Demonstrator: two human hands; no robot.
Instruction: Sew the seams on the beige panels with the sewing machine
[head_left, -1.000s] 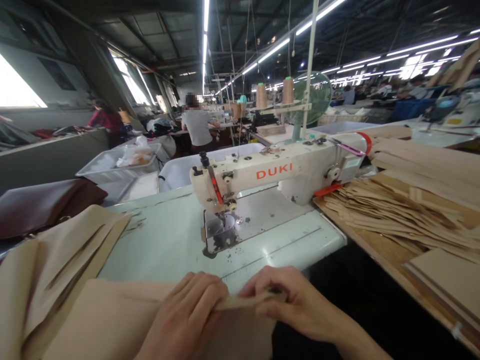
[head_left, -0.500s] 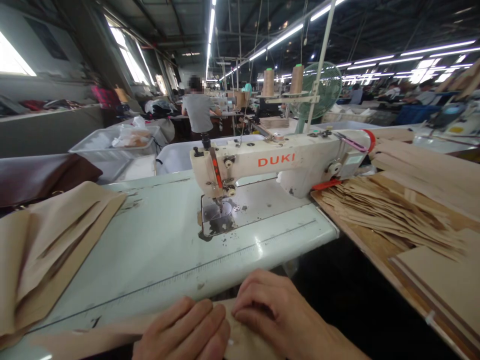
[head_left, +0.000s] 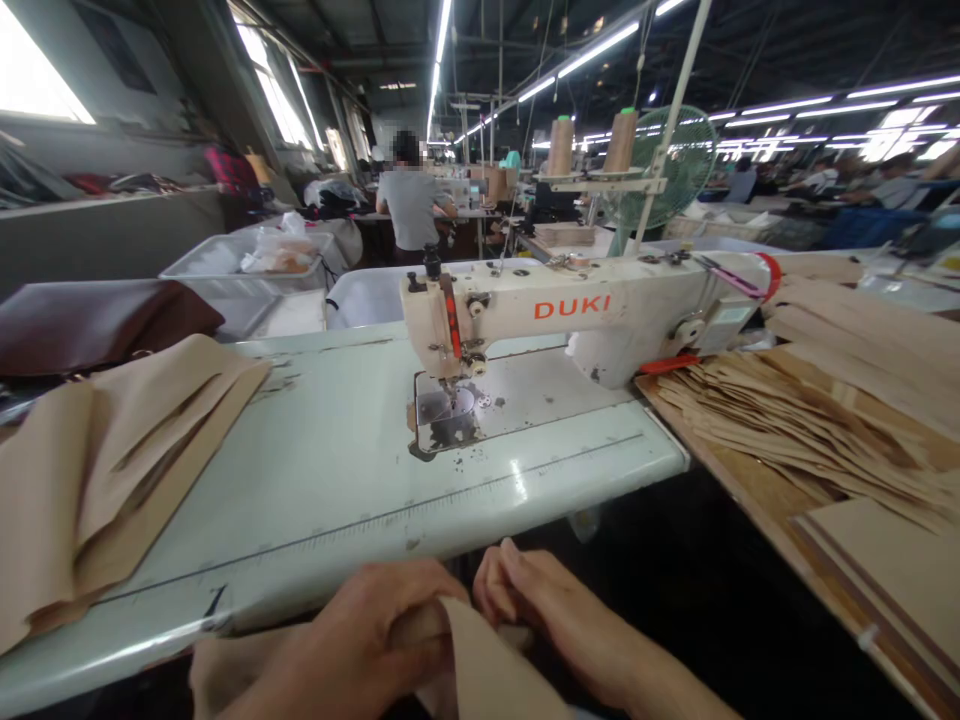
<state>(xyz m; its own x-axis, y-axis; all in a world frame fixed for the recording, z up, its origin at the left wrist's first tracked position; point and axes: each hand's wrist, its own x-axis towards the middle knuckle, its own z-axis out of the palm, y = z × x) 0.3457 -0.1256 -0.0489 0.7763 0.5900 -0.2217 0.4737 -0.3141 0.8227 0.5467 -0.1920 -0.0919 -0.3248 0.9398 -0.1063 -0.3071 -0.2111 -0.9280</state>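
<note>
My left hand point(head_left: 360, 640) and my right hand point(head_left: 540, 610) sit side by side just below the front edge of the sewing table point(head_left: 315, 500). Both are closed on a tan fabric piece point(head_left: 480, 670) that folds up between them and hangs off the table toward me. The white DUKI sewing machine point(head_left: 570, 310) stands beyond the hands, its needle area point(head_left: 450, 385) bare.
A pile of tan fabric point(head_left: 112, 450) lies on the table's left end, with a dark brown bag point(head_left: 90, 325) behind it. A wooden board point(head_left: 757, 490) on the right holds many tan cut strips point(head_left: 787, 420). Thread cones point(head_left: 559, 145), a fan and other workers are farther back.
Both hands have drawn the tan fabric piece back off the table top toward me. The view has tilted up, so the hands now sit lower in the picture.
</note>
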